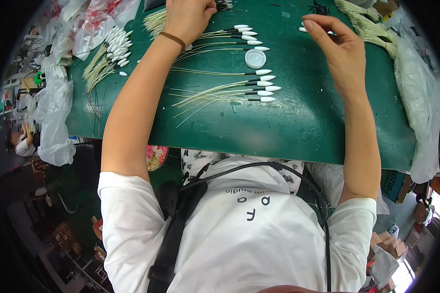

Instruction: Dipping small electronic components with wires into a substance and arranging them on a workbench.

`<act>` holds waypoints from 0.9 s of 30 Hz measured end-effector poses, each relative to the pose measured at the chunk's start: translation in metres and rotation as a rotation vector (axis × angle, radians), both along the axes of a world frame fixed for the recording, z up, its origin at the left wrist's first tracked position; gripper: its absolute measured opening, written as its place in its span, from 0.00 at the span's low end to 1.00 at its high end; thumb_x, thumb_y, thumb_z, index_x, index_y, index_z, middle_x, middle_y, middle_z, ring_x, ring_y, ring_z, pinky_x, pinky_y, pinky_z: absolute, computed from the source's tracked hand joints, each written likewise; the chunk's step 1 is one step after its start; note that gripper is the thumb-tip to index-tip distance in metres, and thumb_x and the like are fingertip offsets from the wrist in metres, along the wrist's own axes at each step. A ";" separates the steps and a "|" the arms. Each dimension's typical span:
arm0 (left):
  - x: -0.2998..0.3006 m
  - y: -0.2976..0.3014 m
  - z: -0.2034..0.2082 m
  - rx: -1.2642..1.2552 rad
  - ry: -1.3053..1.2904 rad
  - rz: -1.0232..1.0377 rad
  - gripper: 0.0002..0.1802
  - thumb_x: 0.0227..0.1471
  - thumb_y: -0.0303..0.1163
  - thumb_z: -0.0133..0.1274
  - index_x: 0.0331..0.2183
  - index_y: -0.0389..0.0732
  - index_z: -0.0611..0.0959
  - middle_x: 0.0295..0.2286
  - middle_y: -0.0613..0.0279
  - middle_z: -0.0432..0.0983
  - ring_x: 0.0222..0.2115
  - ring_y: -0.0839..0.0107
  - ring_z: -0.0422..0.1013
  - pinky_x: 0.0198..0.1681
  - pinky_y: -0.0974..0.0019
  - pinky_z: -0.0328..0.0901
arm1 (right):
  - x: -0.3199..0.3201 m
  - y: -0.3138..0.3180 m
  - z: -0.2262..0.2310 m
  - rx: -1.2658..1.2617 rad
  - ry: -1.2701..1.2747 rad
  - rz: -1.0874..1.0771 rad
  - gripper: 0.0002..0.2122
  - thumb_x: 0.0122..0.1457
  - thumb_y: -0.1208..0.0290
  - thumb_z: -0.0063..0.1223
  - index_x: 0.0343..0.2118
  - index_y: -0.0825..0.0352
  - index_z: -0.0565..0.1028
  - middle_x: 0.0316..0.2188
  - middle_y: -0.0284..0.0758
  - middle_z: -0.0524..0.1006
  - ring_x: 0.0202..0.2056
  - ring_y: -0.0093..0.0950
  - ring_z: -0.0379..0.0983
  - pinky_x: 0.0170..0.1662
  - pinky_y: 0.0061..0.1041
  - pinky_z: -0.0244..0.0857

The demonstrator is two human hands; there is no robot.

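Note:
My left hand (188, 22) is at the far edge of the view, fingers curled over a bundle of pale wires (155, 22) with black ends (225, 5); what they grip is hidden. My right hand (342, 53) is raised at the right, thumb and forefinger pinched together. Small white pointed pieces (302, 29) show beside those fingertips; whether one is held I cannot tell. Between my arms lie several wires with white pointed tips (266, 93) and black sleeves, fanned out leftward. A small round clear cup (255, 58) sits beside the tips.
A pile of white-tipped wires (118, 46) lies left of my left forearm on the green table (220, 134). Pale wire bundles (376, 36) and a plastic bag (415, 97) line the right edge. Black small pieces (319, 8) lie beyond my right hand. Plastic bags (54, 107) hang at left.

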State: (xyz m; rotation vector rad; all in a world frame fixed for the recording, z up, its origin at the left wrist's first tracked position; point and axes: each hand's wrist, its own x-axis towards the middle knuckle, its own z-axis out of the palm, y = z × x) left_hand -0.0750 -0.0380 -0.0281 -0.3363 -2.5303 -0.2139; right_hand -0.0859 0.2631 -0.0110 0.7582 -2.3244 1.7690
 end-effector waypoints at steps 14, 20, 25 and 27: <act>0.027 0.033 0.048 0.748 -0.180 -0.255 0.05 0.53 0.17 0.53 0.33 0.35 0.78 0.27 0.62 0.71 0.27 0.75 0.68 0.32 0.74 0.65 | -0.041 0.024 -0.012 0.687 0.461 -0.076 0.06 0.56 0.73 0.60 0.36 0.64 0.82 0.32 0.32 0.77 0.37 0.32 0.71 0.41 0.29 0.64; 0.057 0.034 0.040 0.262 -0.074 -0.335 0.05 0.51 0.21 0.58 0.34 0.37 0.82 0.30 0.59 0.76 0.28 0.62 0.72 0.32 0.70 0.66 | -0.045 0.015 -0.029 0.707 0.620 -0.039 0.09 0.56 0.73 0.60 0.40 0.62 0.81 0.34 0.33 0.75 0.40 0.36 0.68 0.46 0.32 0.64; 0.072 0.040 0.018 0.103 0.018 -0.390 0.11 0.45 0.19 0.59 0.34 0.40 0.83 0.30 0.60 0.75 0.31 0.60 0.73 0.34 0.63 0.66 | -0.033 0.004 -0.026 0.517 0.558 -0.135 0.04 0.58 0.78 0.56 0.33 0.71 0.73 0.23 0.35 0.71 0.25 0.24 0.67 0.29 0.23 0.62; 0.076 0.045 0.019 -0.048 0.059 -0.424 0.13 0.41 0.19 0.59 0.34 0.42 0.83 0.31 0.63 0.75 0.31 0.63 0.71 0.35 0.62 0.64 | -0.020 -0.002 -0.011 0.489 0.367 -0.129 0.04 0.58 0.78 0.56 0.34 0.71 0.74 0.25 0.37 0.72 0.26 0.27 0.68 0.30 0.25 0.63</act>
